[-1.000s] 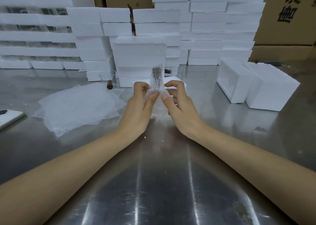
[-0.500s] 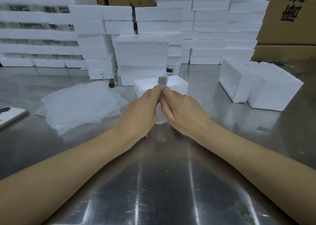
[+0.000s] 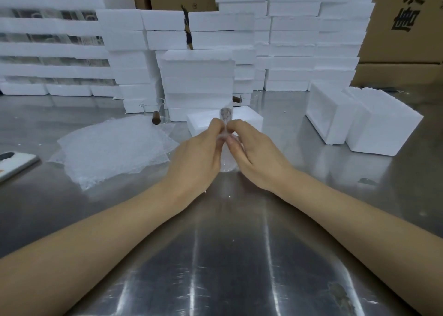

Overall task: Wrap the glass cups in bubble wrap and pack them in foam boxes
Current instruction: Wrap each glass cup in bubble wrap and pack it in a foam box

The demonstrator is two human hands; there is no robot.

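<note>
Though contents unseen, white rectangular foam box [image 3: 249, 120] sits on steel desk [image 3: 230, 255]. Just before it, bubble-wrapped clear glass cup [image 3: 226, 163] stands between left hand [image 3: 194, 157] and right hand [image 3: 259, 155]; fingers [image 3: 215, 126] of both pinch wrap's gathered top.

Steel table [image 3: 227, 255], head view. Left hand [image 3: 196, 157] and right hand [image 3: 256, 155] met at table centre, fingers curled, pinching the bubble wrap around a wrapped glass cup [image 3: 226, 163]. A brownish end showed through the wrap above the fingertips. Open foam box [image 3: 249, 117] lay just behind the hands. Pile of bubble wrap sheets [image 3: 112, 147] lay flat to the left. Bare glass cup [image 3: 154, 109] with a dark handle stood beyond the pile. Two foam boxes [image 3: 359, 123] sat side by side, touching, at right. Stacked foam boxes [image 3: 199, 80] and cardboard cartons [image 3: 405, 40] lined the back. Phone [image 3: 14, 162] at the left edge.
</note>
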